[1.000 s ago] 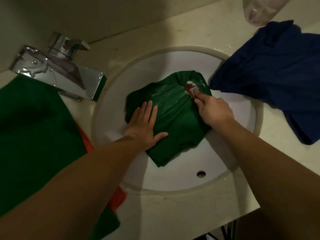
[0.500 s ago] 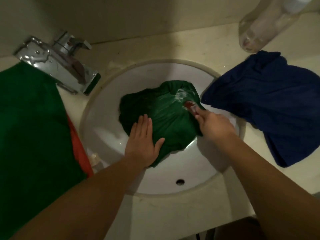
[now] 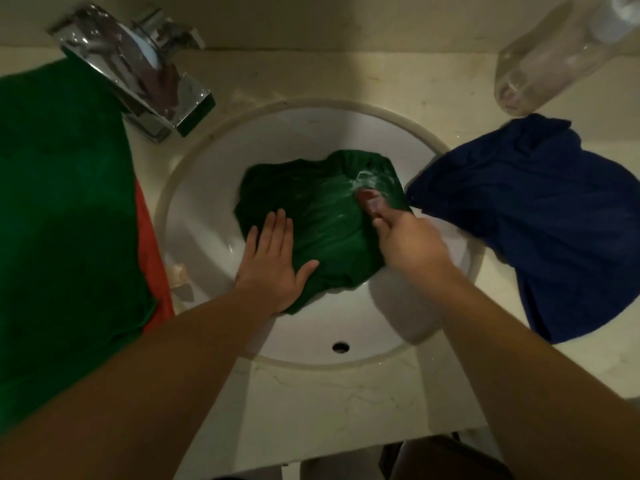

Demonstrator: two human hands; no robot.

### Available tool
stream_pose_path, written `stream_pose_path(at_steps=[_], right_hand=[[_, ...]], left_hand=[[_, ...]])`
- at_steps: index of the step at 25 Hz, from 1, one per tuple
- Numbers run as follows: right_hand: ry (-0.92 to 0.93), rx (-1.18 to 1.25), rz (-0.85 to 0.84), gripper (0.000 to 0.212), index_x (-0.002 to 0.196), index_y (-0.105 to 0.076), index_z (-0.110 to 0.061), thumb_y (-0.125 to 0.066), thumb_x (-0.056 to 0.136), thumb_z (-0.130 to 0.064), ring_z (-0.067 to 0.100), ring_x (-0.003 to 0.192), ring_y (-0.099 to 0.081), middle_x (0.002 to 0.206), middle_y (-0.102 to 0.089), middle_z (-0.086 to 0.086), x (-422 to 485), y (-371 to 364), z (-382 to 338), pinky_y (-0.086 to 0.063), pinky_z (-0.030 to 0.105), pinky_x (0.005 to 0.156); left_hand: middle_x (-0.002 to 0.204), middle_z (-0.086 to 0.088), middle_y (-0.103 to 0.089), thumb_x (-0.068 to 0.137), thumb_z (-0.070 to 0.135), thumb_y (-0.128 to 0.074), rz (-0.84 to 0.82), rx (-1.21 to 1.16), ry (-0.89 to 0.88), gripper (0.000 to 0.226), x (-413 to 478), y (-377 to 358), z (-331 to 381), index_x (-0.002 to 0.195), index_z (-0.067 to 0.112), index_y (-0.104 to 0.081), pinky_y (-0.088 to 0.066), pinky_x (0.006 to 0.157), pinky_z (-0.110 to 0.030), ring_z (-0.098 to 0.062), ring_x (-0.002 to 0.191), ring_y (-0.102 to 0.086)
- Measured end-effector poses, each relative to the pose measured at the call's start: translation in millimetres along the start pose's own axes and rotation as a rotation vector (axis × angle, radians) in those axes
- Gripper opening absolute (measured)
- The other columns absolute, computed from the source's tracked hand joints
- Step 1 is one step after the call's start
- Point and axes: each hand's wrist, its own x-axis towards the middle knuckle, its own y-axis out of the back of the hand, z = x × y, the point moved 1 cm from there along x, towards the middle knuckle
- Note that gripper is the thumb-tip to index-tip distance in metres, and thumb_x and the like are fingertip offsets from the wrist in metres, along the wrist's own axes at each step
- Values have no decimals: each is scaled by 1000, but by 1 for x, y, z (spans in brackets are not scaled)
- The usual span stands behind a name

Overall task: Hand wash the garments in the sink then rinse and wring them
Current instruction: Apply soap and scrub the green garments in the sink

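Left hand (image 3: 273,263), fingers flat and spread, pins the green garment (image 3: 322,220) at its 7 o'clock edge in the sink (image 3: 214,188). Right hand (image 3: 405,237), nearer the suds, pinches a small reddish object (image 3: 367,199), possibly soap, on its 2 o'clock corner.

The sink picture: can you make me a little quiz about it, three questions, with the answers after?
1. True or false: the left hand lies flat on the green garment in the sink.
2. Which colour is the garment draped over the sink's right rim? A red, B blue, C white.
3. What does the right hand pinch?

Key: 1 true. 2 B. 3 A small reddish thing, rubbed on the sudsy cloth; probably soap.
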Motion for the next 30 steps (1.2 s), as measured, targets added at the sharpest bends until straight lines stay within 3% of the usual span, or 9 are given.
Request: stream_pose_path(at_steps=[3,5,8,12,17,21,24,27,30], right_hand=[[217,-32,-161,39,146,-38,-54,-37,110,-41,24,87,-60,96,-61,4,-30,-32,-20,-53,45,89],[105,-138,-115,37,146,-42,-46,-38,110,-35,25,85,-61,93,-60,5,-14,-16,7,-53,44,83],[-52,-92,4,39,147,-49,-40,-36,111,-38,37,101,-62,112,-65,15,6,7,15,-48,44,87],[220,-46,-174,41,150,-33,-54,-34,110,-43,29,94,-60,99,-55,9,-20,-35,-38,-53,45,88],[-199,109,29,42,150,-48,-43,-39,109,-44,38,110,-62,123,-66,15,19,-3,23,-50,48,97],[126,111,-88,38,145,-51,-43,-40,109,-46,31,95,-64,110,-67,13,-3,-39,-35,-54,43,90],[32,76,-126,38,147,-47,-48,-37,110,-47,30,95,-61,108,-64,12,10,-20,0,-52,46,92],[-142,78,-1,40,149,-46,-49,-40,109,-47,39,110,-62,125,-65,16,22,10,29,-50,49,98],[153,80,-101,38,146,-44,-51,-41,108,-47,37,103,-66,119,-68,17,1,-26,-16,-53,47,96]], left_hand=[[169,-11,14,91,72,10,16,-23,-14,95,0,-2,-3,161,8,7,5,126,-46,-24,156,15],[170,-9,13,93,71,8,16,-42,-27,92,1,-1,-3,162,10,6,5,126,-46,-22,156,16],[170,-6,13,95,70,4,35,-52,-18,89,1,-1,-3,162,12,5,5,127,-45,-20,156,16],[171,-6,3,96,70,-1,77,-71,3,89,1,-3,-2,163,12,-4,1,126,-47,-19,157,7],[171,-4,9,95,71,2,62,-56,3,89,1,0,-2,163,14,2,2,126,-47,-17,156,12],[171,-5,6,95,71,0,72,-75,5,89,2,-1,-2,163,13,0,2,126,-46,-18,157,10],[171,-5,7,96,70,-3,63,-71,1,88,3,-1,-2,163,13,1,2,127,-46,-19,157,11],[170,-5,10,97,70,-2,64,-44,-7,88,4,-2,-2,163,13,3,2,126,-47,-19,156,13],[171,-8,2,96,71,-4,91,-51,2,89,5,-3,-3,163,11,-4,-3,127,-48,-20,157,5]])
